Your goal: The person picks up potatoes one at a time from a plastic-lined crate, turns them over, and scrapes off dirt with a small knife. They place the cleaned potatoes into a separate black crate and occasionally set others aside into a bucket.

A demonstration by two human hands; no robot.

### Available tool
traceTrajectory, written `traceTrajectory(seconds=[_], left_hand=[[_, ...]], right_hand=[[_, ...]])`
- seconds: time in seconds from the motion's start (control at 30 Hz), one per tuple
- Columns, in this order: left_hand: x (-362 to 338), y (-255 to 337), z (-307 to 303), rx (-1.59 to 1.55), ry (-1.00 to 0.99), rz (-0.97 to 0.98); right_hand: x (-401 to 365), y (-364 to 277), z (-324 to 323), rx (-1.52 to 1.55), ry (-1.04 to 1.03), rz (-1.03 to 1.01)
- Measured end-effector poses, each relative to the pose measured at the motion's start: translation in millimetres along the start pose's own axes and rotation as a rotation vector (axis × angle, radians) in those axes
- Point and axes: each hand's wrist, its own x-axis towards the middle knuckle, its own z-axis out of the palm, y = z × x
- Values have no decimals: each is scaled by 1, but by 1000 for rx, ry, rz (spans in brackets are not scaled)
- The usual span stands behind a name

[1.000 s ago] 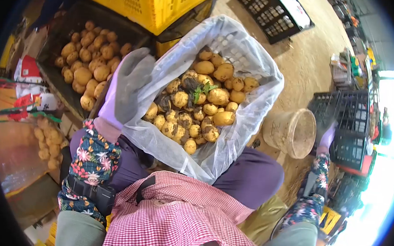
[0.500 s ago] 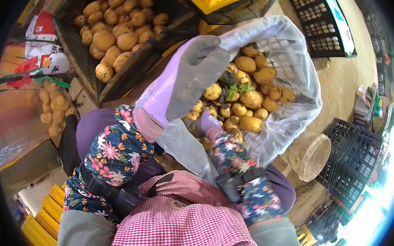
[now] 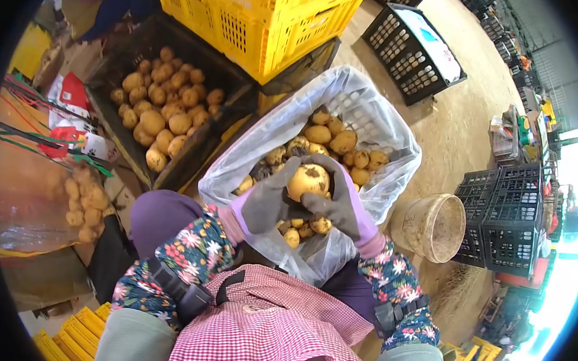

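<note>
A large potato (image 3: 308, 182) with dark soil marks is held above a crate (image 3: 377, 113) lined with clear plastic. My left hand (image 3: 266, 202), in a grey-palmed purple glove, cups its left side. On the other side, my right hand (image 3: 337, 202), gloved alike, curls round it with the thumb across the front. Below and behind the hands, more soil-marked potatoes (image 3: 343, 141) lie in the lined crate. My hands hide part of that pile.
To the left stands a dark crate of potatoes (image 3: 151, 122), with a bag of potatoes (image 3: 86, 202) nearer me. Yellow crates (image 3: 245, 28) are stacked ahead. A dirty white bucket (image 3: 428, 227) and black crates (image 3: 503, 214) are on the right.
My left hand has come down from above the crate's left side, and my right hand has risen out of the pile. Both now hold a large potato. The view has shifted.
</note>
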Motion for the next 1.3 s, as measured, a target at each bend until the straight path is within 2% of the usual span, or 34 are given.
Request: traceTrajectory(seconds=[0.07,0.1,0.17,0.2,0.27,0.3,0.33,0.4,0.43,0.47,0.53,0.57,0.6,0.67,0.7,0.73,0.8,0.83,0.87,0.93,0.97,1.0,1.07,1.1,1.13,1.2,1.27,1.3], left_hand=[[6,-14,7,1,52,89],[9,-19,7,22,58,91],[14,-24,3,128,64,231],[14,-26,2,149,67,223],[11,-26,-4,491,92,217],[16,-32,-13,635,172,311],[17,-34,-17,651,168,301],[15,-36,-21,725,190,355],[13,-35,-18,733,186,350],[10,-31,-12,679,172,336],[11,-28,-16,625,157,321],[14,-27,-22,870,196,435],[14,-28,-27,1118,233,540],[7,-31,-17,1199,248,561],[4,-31,-10,1273,263,596],[6,-32,-15,1273,262,602],[14,-34,-28,1090,246,669],[12,-30,-33,1155,99,726],[11,-37,-38,1157,101,716],[10,-62,-48,1182,268,831],[1,-47,-15,1503,273,882],[3,-49,-21,1501,270,877],[15,-47,-37,827,293,354],[10,-34,-8,359,314,194],[10,-34,-3,357,320,202],[8,-34,2,239,292,224],[4,-36,7,130,293,137],[5,-35,10,18,286,61]], right_hand=[[-7,-6,2,-87,-10,-74],[-10,-3,1,-184,51,-72],[-6,-6,7,-402,133,-111],[-9,-4,5,-385,144,-119],[-14,3,3,-427,99,-103],[-13,7,-3,-397,73,-172],[-12,11,-6,-384,88,-176],[-8,22,-10,-42,101,-12],[-5,38,-13,79,130,-13],[-6,31,-13,82,135,-18],[-9,6,-8,-19,-17,-14],[-12,2,-3,-265,23,-220],[-10,5,-4,-257,29,-218],[-3,14,-10,84,173,127],[-2,14,-11,315,210,180],[-3,13,-9,312,210,177],[-3,8,-3,121,119,7],[1,5,4,-224,69,-114],[-2,8,7,-319,106,-214],[1,24,4,-32,209,127],[0,21,1,-35,210,158],[-3,22,1,-33,213,163],[-1,18,-3,125,188,199],[-2,14,-2,168,157,256],[-3,11,2,166,147,255],[-8,9,10,-786,212,-367],[-6,18,4,-737,161,-300],[-6,43,-1,-418,228,-227]])
